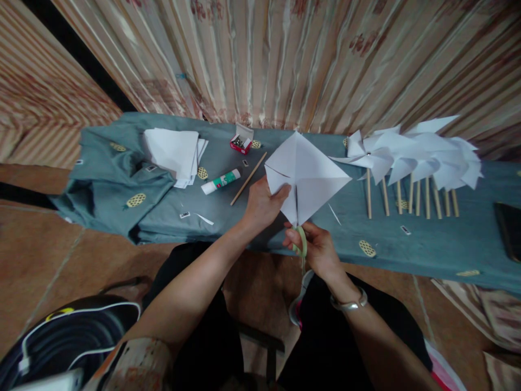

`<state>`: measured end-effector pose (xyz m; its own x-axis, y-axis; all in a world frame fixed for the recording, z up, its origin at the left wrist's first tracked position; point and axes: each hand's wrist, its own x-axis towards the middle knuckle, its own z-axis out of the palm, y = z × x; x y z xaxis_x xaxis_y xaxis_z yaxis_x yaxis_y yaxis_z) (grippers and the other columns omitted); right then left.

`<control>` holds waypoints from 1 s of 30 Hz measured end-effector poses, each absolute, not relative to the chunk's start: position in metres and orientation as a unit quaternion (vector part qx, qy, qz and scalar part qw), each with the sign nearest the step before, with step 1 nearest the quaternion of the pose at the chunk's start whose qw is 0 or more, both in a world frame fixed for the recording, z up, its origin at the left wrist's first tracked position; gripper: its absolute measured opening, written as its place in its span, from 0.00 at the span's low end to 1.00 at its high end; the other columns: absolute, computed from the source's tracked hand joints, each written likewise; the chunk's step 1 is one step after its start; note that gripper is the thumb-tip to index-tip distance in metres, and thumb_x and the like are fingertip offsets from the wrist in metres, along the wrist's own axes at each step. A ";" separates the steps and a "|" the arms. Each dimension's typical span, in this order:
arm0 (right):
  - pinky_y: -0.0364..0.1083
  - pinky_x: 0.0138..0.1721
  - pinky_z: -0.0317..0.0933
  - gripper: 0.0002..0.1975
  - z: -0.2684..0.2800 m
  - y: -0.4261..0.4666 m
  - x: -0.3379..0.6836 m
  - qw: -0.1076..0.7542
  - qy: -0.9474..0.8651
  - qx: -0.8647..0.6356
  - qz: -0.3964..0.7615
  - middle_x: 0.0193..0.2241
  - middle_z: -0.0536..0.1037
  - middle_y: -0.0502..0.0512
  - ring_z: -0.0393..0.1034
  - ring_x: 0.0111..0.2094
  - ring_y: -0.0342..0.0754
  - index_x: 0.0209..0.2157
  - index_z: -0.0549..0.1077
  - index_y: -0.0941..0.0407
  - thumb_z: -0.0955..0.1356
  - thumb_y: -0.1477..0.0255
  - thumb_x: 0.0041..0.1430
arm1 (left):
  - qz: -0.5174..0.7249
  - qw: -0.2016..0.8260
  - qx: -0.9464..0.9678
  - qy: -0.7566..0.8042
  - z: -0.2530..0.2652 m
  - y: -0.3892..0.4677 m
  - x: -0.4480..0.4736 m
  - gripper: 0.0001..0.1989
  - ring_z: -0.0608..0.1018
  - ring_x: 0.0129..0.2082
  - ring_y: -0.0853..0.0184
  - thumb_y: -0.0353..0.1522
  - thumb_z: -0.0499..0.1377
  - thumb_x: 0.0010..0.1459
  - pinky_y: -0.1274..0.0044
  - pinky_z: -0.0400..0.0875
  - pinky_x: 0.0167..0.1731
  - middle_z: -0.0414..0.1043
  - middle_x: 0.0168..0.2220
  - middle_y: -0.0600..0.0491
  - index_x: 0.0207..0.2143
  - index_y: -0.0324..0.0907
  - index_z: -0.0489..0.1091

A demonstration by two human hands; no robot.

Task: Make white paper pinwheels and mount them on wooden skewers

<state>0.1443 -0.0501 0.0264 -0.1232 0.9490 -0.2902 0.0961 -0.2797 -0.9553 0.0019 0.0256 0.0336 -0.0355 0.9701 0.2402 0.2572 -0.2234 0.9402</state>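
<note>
A white square sheet of paper point(313, 168), turned corner-up and marked with fold lines, is held above the table's front edge. My left hand point(266, 201) grips its left side, thumb on top. One slit runs in from the left corner and another rises from the bottom corner. My right hand point(315, 244) is closed around the pale green handles of a pair of scissors point(301, 243) at the bottom corner. The blades lie along the lower slit; how far apart they are I cannot tell. A thin wooden stick point(248, 179) lies left of the paper.
A glue stick point(221, 181), a small red box of metal pins point(241, 142) and a stack of white paper point(173, 155) lie to the left. Several paper pinwheels point(423, 157) on sticks overlap at the right. A dark phone-like object point(508, 231) rests on the teal tablecloth point(345, 239).
</note>
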 end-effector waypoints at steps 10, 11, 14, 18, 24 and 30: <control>0.43 0.23 0.63 0.23 0.030 -0.049 0.145 0.363 -0.465 -0.559 0.582 0.18 0.77 0.51 0.72 0.21 0.45 0.30 0.77 0.56 0.75 0.51 0.44 | 0.481 0.356 0.613 0.516 0.031 0.024 0.003 0.05 0.75 0.30 0.65 0.29 0.57 0.57 0.76 0.71 0.33 0.72 0.27 0.54 0.27 0.41 0.68; 0.43 0.23 0.63 0.23 0.030 -0.050 0.145 0.364 -0.465 -0.559 0.582 0.18 0.77 0.51 0.72 0.22 0.46 0.30 0.77 0.57 0.75 0.51 0.44 | 0.481 0.356 0.612 0.517 0.031 0.024 0.003 0.05 0.75 0.31 0.65 0.29 0.57 0.57 0.75 0.71 0.33 0.72 0.27 0.54 0.28 0.41 0.68; 0.43 0.24 0.64 0.23 0.030 -0.050 0.144 0.363 -0.466 -0.558 0.583 0.19 0.77 0.51 0.72 0.22 0.45 0.30 0.77 0.57 0.75 0.51 0.44 | 0.479 0.359 0.611 0.517 0.032 0.023 0.003 0.04 0.76 0.32 0.64 0.30 0.57 0.57 0.74 0.72 0.35 0.73 0.28 0.53 0.29 0.41 0.69; 0.43 0.23 0.64 0.22 0.031 -0.049 0.143 0.363 -0.456 -0.554 0.594 0.18 0.77 0.50 0.71 0.20 0.44 0.29 0.76 0.56 0.76 0.52 0.43 | 0.482 0.371 0.606 0.513 0.034 0.023 0.003 0.04 0.76 0.32 0.63 0.30 0.57 0.57 0.74 0.71 0.35 0.73 0.29 0.53 0.29 0.42 0.69; 0.44 0.23 0.64 0.22 0.030 -0.050 0.143 0.372 -0.459 -0.560 0.581 0.18 0.78 0.50 0.71 0.20 0.44 0.30 0.77 0.56 0.75 0.51 0.44 | 0.483 0.381 0.591 0.521 0.034 0.022 0.003 0.05 0.75 0.31 0.64 0.30 0.58 0.57 0.74 0.70 0.35 0.72 0.27 0.53 0.27 0.42 0.68; 0.43 0.22 0.64 0.22 0.029 -0.049 0.143 0.372 -0.456 -0.554 0.589 0.17 0.77 0.50 0.70 0.19 0.44 0.29 0.76 0.56 0.76 0.51 0.42 | 0.489 0.367 0.598 0.518 0.035 0.023 0.002 0.09 0.72 0.28 0.65 0.29 0.58 0.56 0.74 0.68 0.33 0.68 0.25 0.54 0.23 0.43 0.64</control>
<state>0.1429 -0.0487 0.0293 -0.1094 0.9432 -0.3137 0.0669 -0.3079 -0.9491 0.0020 0.0227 0.0354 -0.0153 0.9787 0.2047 0.2599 -0.1938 0.9460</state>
